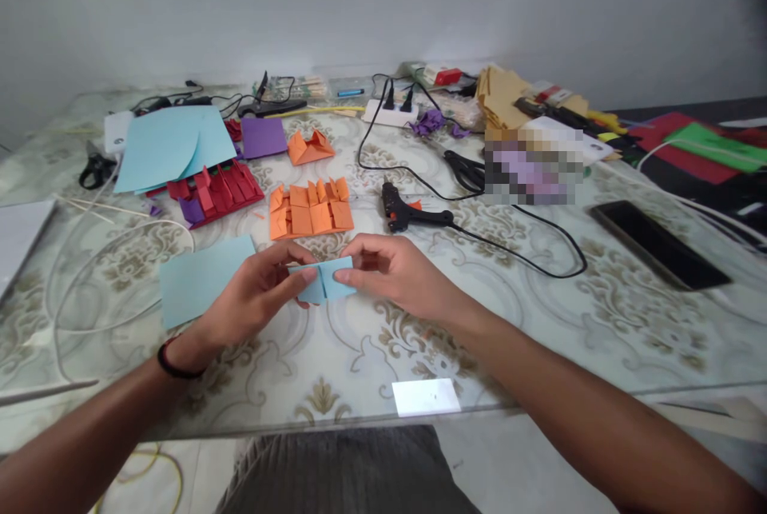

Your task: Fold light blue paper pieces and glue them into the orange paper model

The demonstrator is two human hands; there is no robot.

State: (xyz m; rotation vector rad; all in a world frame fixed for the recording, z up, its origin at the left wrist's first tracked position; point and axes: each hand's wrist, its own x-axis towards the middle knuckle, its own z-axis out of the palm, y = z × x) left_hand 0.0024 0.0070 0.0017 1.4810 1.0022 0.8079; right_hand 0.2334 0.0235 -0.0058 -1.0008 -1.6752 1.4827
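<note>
Blue paper, folded: pinched between thumb and fingers of left hand and right hand, above the table's near half, on the near side of the orange paper. Likely light, thin, easily creased. Best hold: outer ends, lightly, leaving the middle slit free.

Passage and barriers.
Patterned tabletop is giving passage between right forearm and phone; glue gun, looping black cord are obstructing farther in; orange folded strip is blocking ahead of left hand.
</note>
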